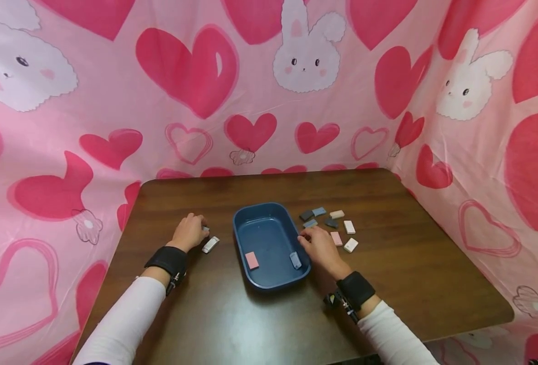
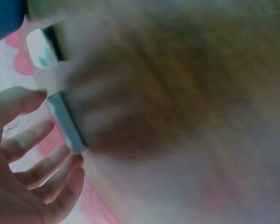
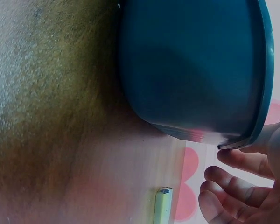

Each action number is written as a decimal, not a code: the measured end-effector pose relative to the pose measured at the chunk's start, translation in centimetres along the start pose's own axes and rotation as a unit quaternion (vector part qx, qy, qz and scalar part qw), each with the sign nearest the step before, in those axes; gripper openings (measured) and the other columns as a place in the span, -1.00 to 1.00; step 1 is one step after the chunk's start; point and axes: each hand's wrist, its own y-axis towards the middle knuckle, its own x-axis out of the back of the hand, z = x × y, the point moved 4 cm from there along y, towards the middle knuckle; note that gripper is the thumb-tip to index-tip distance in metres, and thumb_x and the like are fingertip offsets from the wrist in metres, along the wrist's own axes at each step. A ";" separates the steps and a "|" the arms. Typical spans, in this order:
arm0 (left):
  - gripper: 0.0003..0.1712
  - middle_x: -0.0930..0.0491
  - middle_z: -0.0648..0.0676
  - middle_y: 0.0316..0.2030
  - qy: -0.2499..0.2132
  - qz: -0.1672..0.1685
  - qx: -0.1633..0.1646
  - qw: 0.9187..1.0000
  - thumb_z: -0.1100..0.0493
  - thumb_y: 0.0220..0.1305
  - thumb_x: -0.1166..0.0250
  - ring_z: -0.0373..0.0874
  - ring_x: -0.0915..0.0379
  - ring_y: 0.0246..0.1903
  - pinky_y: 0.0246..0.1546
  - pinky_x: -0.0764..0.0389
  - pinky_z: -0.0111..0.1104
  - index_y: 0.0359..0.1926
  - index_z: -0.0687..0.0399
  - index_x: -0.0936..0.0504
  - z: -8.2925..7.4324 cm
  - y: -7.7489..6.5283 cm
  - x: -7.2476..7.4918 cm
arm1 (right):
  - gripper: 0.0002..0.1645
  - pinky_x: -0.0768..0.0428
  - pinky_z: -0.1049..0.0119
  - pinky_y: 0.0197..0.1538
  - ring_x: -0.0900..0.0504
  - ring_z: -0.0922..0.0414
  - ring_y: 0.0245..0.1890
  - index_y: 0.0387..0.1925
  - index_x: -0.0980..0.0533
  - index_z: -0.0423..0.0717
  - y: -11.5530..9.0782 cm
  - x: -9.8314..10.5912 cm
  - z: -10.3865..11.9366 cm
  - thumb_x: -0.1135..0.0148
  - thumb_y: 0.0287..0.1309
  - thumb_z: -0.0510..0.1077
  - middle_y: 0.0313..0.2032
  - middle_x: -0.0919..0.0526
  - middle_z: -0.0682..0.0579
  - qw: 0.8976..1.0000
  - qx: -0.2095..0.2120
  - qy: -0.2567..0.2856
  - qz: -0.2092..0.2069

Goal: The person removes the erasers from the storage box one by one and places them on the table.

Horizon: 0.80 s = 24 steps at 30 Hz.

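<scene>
At the table's left side my left hand (image 1: 189,230) pinches a small grey-blue block (image 2: 67,123), thumb by one end and fingertips by the other. Just nearer lies a white block (image 1: 211,245) with dark marks. My right hand (image 1: 321,249) is at the right rim of a blue plastic tub (image 1: 272,205). In the right wrist view its fingers (image 3: 240,161) are outside the rim, and the thumb passes partly hidden behind it. Inside the tub lie a pink block (image 1: 252,260) and a grey-blue block (image 1: 295,260), apart from each other.
Right of the tub, several small blocks lie loosely: a dark one (image 1: 306,215), a cream one (image 1: 336,214), a pink one (image 1: 336,238) and a white one (image 1: 351,245) among them. A pink heart-print cloth (image 1: 269,101) hangs behind the brown table (image 1: 410,263).
</scene>
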 end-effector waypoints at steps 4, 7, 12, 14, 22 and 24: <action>-0.65 -0.54 0.37 -0.13 0.010 -0.052 -0.026 0.998 0.19 0.21 -0.30 0.29 -0.47 -0.09 -0.05 -0.50 0.09 -0.05 0.34 -0.62 -2.1 -0.2 1.0 | -0.84 -0.57 0.13 -0.23 -0.62 0.00 -0.33 -0.27 -0.69 -0.18 0.1 0.2 0.0 -0.34 0.14 -0.16 -0.33 -0.67 -0.08 1.000 0.000 0.003 -0.003; -0.65 -0.56 0.33 -0.10 0.009 -0.088 -0.061 0.994 0.17 0.21 -0.32 0.27 -0.48 -0.06 -0.02 -0.51 0.08 -0.03 0.29 -0.63 -5.0 -0.5 1.5 | -0.84 -0.57 0.14 -0.24 -0.62 0.00 -0.34 -0.28 -0.69 -0.17 0.0 0.2 -0.1 -0.34 0.13 -0.17 -0.34 -0.67 -0.08 1.000 0.001 0.004 -0.004; -0.68 -0.64 0.20 -0.11 0.021 -0.047 -0.147 0.988 0.14 0.21 -0.36 0.11 -0.53 -0.08 -0.01 -0.57 -0.04 -0.04 0.17 -0.67 -10.2 -1.5 1.3 | -0.83 -0.58 0.13 -0.23 -0.62 0.00 -0.34 -0.26 -0.69 -0.18 0.2 0.0 -0.1 -0.33 0.15 -0.16 -0.36 -0.67 -0.08 1.000 0.003 0.006 -0.004; -0.67 -0.66 0.18 -0.11 0.035 0.008 -0.186 0.982 0.12 0.20 -0.37 0.07 -0.54 -0.11 -0.03 -0.59 -0.08 -0.03 0.15 -0.68 -12.0 -2.2 0.8 | -0.82 -0.57 0.13 -0.23 -0.62 0.00 -0.34 -0.25 -0.69 -0.18 0.3 -0.1 -0.1 -0.33 0.16 -0.15 -0.36 -0.67 -0.08 1.000 0.001 0.007 -0.001; -0.68 -0.68 0.09 -0.32 0.156 0.136 -0.228 0.951 0.05 0.04 -0.50 -0.01 -0.54 -0.32 -0.18 -0.55 -0.11 -0.21 0.12 -0.70 -15.6 -4.0 -2.2 | -0.86 -0.48 0.18 -0.28 -0.55 0.03 -0.38 -0.37 -0.71 -0.16 0.6 0.0 0.2 -0.33 0.15 -0.16 -0.45 -0.64 -0.05 1.000 0.005 -0.006 0.020; -0.70 -0.67 0.09 -0.36 0.181 0.145 -0.222 0.947 0.08 -0.01 -0.52 -0.02 -0.54 -0.36 -0.22 -0.56 -0.12 -0.27 0.12 -0.70 -16.1 -4.3 -2.8 | -0.85 -0.47 0.19 -0.28 -0.54 0.04 -0.38 -0.37 -0.71 -0.17 0.6 0.0 0.1 -0.32 0.16 -0.16 -0.45 -0.64 -0.05 1.000 0.003 -0.007 0.026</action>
